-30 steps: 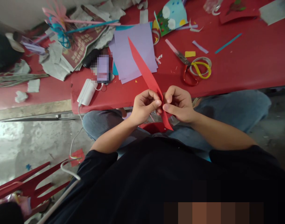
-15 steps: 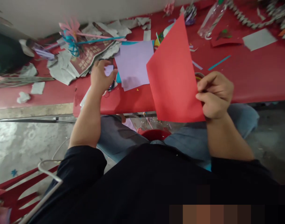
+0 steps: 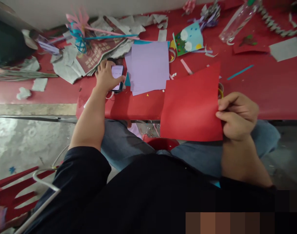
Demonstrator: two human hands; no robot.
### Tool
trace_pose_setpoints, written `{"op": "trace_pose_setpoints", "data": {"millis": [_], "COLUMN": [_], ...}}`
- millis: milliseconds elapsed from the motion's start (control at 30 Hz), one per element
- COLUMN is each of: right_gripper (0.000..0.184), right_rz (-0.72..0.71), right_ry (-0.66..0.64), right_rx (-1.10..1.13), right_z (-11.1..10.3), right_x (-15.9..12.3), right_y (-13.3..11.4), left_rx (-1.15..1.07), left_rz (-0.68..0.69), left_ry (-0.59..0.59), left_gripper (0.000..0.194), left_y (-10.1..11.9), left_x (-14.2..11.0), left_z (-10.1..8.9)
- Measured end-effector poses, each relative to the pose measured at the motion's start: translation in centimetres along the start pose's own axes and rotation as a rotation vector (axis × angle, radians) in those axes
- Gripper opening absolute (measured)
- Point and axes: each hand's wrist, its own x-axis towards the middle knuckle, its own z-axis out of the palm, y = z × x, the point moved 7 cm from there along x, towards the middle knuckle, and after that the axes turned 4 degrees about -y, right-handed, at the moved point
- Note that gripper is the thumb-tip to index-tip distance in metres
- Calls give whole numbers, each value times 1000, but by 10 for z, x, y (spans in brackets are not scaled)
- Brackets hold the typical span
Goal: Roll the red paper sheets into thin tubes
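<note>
While your right hand (image 3: 238,117) pinches red sheet (image 3: 192,104) at its right edge, thumb against bent fingers, sheet reaches out past front edge of tabletop (image 3: 272,97), near part above your lap. Left hand (image 3: 105,77) has fingers and thumb spread about phone (image 3: 117,76), toward tabletop's front left corner; whether they press it, you cannot tell from here. Sheet looks thin, gently bowed: probably light, rather stiff, easy to crease. Best take it softly by opposite side edges, not by middle.

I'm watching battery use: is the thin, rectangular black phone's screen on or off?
On: the black phone under the left hand shows a bright, pale display.
</note>
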Motion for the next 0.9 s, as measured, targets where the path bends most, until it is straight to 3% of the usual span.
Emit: {"op": "trace_pose_setpoints", "data": {"millis": [167, 300, 400, 500, 600, 667, 800, 900], "right_gripper": [16, 15, 13, 12, 12, 13, 14, 14], "right_rz": [5, 29, 63, 89, 96, 96, 84, 51], "right_ry": [-23, -78, -105, -104, -75, -55, -55, -68], "right_rx": [19, 26, 29, 38, 48, 42, 62, 66], "right_z": [6, 16, 20, 20, 17, 15, 14, 15], "right_x": [-1, -6, -9, -10, -10, -9, -8, -8], "right_y": [3, 8, 11, 13, 14, 15, 14, 10], "left_rx": [10, 153, 330, 441, 445, 445, 465, 505], "left_rz": [30, 27, 49, 178, 377, 455, 454, 484], "left_ry": [-49, -67, -110, -77, 10, 1, -119, -71], "left_gripper": [70, 75, 66, 65, 68, 70, 72, 70], "left_y": [17, 41, 56, 63, 72, 82, 98, 90], "left_x": [-4, -16, -23, -23, -21, -22, -24, -26], "left_z": [5, 11, 16, 17, 15, 16, 25, 19]}}
